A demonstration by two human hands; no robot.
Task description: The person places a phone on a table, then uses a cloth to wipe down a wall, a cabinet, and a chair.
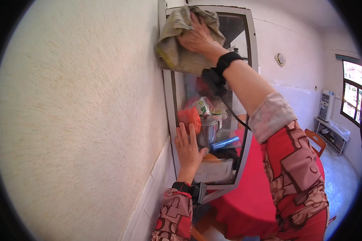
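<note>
A framed glass panel [229, 105] of a cabinet stands against the wall in front of me. High on it, my right hand [196, 36] presses a crumpled beige-grey cloth [175, 27] to the glass and frame, some fingers tucked in its folds. Lower down, my left hand [188, 147] rests on the glass, holding nothing, with fingers spread. Through the pane show a red plastic bag [188, 117], a lidded metal pot [207, 131], a blue roll [225, 143] and a white box [214, 171]. Black bands circle both wrists.
A rough cream wall [78, 120] runs close along the left, with white tiles [147, 201] below. Right of the cabinet is a table with a red cloth [247, 201]. An orange-brown chair [316, 141], a metal shelf [331, 135] and a window [353, 90] lie farther right.
</note>
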